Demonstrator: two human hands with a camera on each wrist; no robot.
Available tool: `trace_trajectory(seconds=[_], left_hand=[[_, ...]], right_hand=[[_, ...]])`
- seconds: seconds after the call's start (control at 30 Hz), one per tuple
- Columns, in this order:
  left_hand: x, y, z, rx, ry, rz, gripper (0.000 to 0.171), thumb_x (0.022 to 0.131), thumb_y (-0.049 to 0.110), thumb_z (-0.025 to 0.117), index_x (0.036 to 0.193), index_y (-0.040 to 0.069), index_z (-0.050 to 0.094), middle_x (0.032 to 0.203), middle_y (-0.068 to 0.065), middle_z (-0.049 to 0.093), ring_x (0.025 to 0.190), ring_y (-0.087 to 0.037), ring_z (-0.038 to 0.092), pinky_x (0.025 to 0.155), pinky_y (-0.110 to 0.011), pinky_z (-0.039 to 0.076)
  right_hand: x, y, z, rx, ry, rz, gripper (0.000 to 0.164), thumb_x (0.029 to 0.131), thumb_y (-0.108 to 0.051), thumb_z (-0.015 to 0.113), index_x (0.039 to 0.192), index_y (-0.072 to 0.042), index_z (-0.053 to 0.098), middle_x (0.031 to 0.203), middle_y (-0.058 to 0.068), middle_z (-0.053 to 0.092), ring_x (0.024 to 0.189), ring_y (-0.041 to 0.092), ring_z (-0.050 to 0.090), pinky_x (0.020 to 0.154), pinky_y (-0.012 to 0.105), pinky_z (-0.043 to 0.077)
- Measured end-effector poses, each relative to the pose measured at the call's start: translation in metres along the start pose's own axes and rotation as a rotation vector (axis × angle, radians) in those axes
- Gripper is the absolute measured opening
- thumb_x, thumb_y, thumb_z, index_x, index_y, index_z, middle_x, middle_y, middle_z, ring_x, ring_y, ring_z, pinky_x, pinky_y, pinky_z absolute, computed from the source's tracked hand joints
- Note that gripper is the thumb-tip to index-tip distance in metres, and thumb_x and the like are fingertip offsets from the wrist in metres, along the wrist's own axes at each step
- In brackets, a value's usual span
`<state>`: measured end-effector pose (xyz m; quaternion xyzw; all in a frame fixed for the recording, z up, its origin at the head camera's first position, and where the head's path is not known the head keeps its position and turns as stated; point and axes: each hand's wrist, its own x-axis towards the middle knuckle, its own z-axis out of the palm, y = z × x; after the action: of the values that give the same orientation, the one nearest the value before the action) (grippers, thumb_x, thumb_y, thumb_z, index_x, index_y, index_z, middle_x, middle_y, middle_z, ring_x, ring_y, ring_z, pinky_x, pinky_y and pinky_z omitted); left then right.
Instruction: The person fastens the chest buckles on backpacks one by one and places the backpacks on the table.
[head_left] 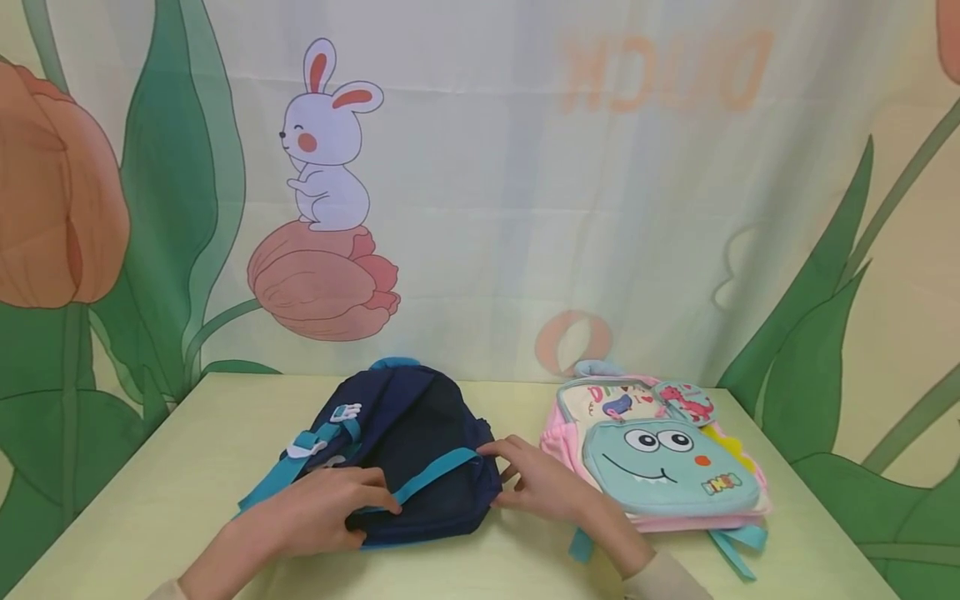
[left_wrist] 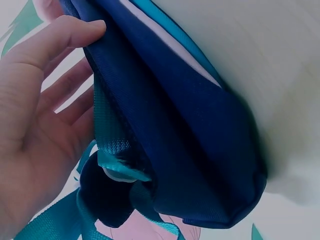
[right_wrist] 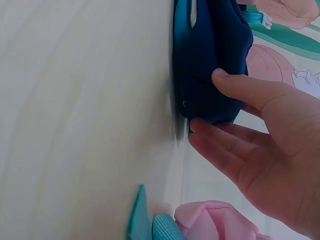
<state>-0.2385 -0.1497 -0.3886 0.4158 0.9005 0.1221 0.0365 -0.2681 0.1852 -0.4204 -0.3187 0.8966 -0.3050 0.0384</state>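
navy backpack (head_left: 431,425), underside hidden, right sleeve (head_left: 666,578) cut off

A pink backpack (head_left: 671,467) on the pale table (head_left: 180,475), before a backdrop (head_left: 480,183) of rabbit (head_left: 330,158) and tulips (head_left: 60,192)

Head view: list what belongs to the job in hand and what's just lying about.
Job in hand, judging by contact:
- navy backpack, with its turquoise strap
- left hand and right hand, both on that backpack

Apparently just there:
- cartoon-face backpack, with its dinosaur badge
- rabbit-print curtain behind
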Motion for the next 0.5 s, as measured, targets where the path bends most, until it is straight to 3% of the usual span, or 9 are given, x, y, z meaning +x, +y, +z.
trace_trajectory(seconds=[0.5], left_hand=[[0.0026, 0.0013, 0.0037, -0.021, -0.036, -0.046, 0.037, 0.079, 0.016, 0.080, 0.111, 0.032, 0.073, 0.100, 0.016, 0.059, 0.084, -0.001, 0.051, 0.073, -0.026, 0.048]], right_hand=[[0.0004, 0.0018, 0.0045, -0.004, -0.027, 0.029, 0.060, 0.085, -0.013, 0.076, 0.139, -0.016, 0.051, 0.120, 0.002, 0.056, 0.100, 0.017, 0.068, 0.082, 0.030, 0.057]])
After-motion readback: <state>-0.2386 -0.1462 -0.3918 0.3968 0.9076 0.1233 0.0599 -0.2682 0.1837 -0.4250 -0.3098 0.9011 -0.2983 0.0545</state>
